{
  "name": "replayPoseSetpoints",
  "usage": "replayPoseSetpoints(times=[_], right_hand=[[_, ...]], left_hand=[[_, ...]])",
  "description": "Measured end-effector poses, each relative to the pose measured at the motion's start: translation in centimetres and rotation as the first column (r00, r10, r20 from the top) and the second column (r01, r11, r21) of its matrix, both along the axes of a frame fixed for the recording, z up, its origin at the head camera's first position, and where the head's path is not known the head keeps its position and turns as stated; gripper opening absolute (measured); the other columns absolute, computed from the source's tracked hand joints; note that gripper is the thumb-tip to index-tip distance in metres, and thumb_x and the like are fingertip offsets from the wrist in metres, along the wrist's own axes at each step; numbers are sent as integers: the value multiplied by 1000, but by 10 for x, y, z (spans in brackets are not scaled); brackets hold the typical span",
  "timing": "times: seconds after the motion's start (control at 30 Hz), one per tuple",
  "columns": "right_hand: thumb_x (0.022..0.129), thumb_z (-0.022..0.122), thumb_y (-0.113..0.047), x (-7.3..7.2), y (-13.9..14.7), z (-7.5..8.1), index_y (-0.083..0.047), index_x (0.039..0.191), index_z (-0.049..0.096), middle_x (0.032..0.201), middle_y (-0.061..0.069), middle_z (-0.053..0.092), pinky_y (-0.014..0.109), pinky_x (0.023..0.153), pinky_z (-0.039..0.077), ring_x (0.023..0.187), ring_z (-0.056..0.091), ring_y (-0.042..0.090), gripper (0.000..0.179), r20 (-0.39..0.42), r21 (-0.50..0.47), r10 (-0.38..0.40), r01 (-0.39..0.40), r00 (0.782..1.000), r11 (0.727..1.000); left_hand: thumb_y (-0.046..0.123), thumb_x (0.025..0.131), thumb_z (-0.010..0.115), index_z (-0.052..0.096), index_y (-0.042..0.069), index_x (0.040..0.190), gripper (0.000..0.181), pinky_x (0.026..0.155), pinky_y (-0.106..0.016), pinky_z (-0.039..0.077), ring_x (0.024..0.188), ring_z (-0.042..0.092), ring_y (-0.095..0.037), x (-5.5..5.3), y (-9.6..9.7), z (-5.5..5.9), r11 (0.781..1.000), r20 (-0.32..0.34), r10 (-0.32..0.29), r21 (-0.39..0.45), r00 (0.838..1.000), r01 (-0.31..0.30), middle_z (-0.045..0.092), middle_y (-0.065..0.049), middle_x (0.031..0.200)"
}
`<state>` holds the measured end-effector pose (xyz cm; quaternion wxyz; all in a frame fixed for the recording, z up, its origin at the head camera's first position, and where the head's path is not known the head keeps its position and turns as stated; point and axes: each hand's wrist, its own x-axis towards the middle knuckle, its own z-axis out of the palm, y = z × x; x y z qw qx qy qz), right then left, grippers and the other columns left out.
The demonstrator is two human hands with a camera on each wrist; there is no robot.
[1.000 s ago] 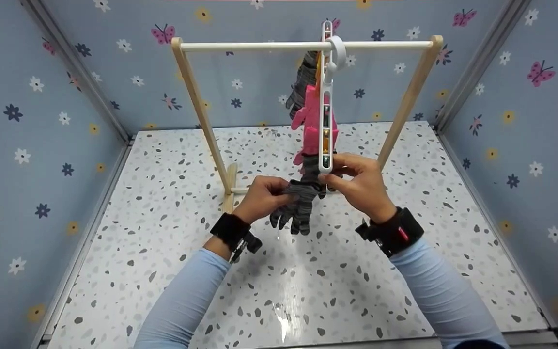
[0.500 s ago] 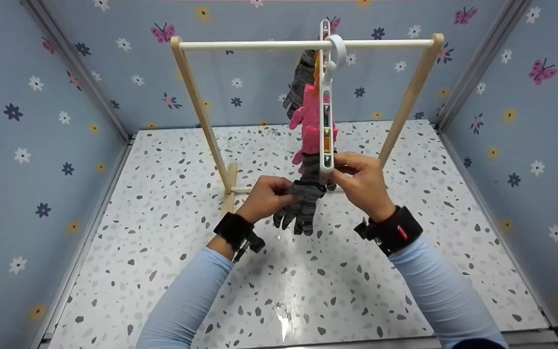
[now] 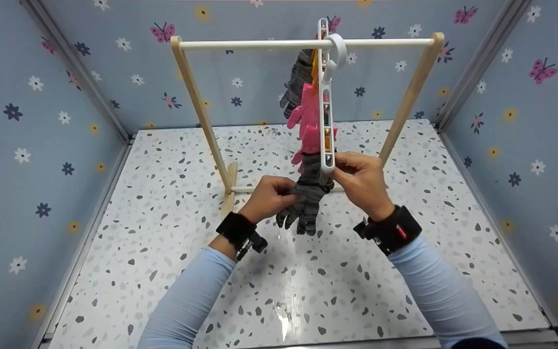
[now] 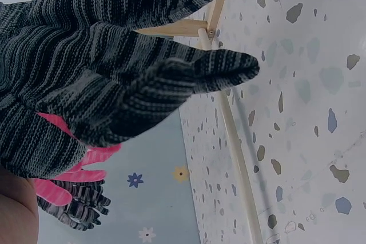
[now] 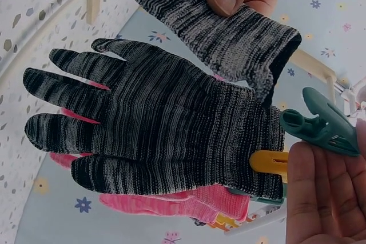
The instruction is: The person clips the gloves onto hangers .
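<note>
My left hand (image 3: 270, 198) pinches a black-and-grey striped knit glove (image 3: 309, 206) near its cuff, and its fingers dangle downward. In the right wrist view the cuff's opening faces a green clothespin (image 5: 323, 123), and a gap shows between them. With thumb and fingers my right hand (image 3: 364, 184) pinches that clothespin, at the near end of a white clip hanger (image 3: 325, 104). Just behind, another striped glove (image 5: 160, 115) hangs by its cuff from a yellow clothespin (image 5: 270, 163). Pink gloves (image 3: 310, 111) hang farther along the hanger.
The hanger's hook (image 3: 338, 51) loops over the white bar (image 3: 259, 45) of a wooden-legged rack. One more striped glove (image 3: 298, 80) hangs at the hanger's far end. Speckled white tabletop (image 3: 162, 281) lies below, with flower-patterned walls (image 3: 240, 97) around it.
My left hand has carried the striped glove slightly right, nearer the hanger's end. My right hand stays nearly in place there, and the hanger has swung slightly.
</note>
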<state>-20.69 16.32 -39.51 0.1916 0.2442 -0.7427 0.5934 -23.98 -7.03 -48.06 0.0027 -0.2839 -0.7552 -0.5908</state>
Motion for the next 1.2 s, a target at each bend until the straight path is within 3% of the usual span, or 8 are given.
replayPoseSetpoints(times=[0.33, 0.6, 0.87, 1.2], right_hand=[[91, 78, 11, 0, 0, 0, 11, 105, 82, 99, 29, 79, 17, 73, 60, 81, 73, 1, 15, 0, -10, -8, 8, 1000, 1000], [90, 78, 11, 0, 0, 1, 10, 103, 82, 92, 17, 80, 17, 67, 59, 74, 69, 2, 14, 14, -29, -1, 1, 1000, 1000], [89, 79, 10, 0, -1, 1, 10, 104, 82, 96, 27, 80, 17, 70, 59, 76, 71, 1, 15, 25, -9, -3, 3, 1000, 1000], [88, 79, 11, -1, 0, -1, 10, 103, 82, 95, 25, 80, 17, 68, 59, 75, 72, 1, 15, 38, -4, -9, 9, 999, 1000]], left_hand=[[2, 92, 80, 82, -5, 94, 8, 59, -21, 40, 61, 47, -2, -1, 6, 4, 1000, -7, -21, -1, 1000, 21, 62, 10, 70], [0, 90, 80, 80, -7, 94, 8, 60, -20, 40, 62, 48, -2, -2, 11, 8, 1000, -24, -12, 11, 1000, 12, 60, 9, 70], [-2, 89, 80, 80, -8, 92, 7, 59, -19, 40, 61, 48, 0, -1, 14, 10, 999, -10, -6, 37, 1000, 7, 59, 11, 70], [-2, 90, 81, 79, -9, 92, 8, 59, -19, 41, 62, 48, -1, -2, 17, 17, 998, -42, -29, 60, 999, 32, 59, 12, 70]])
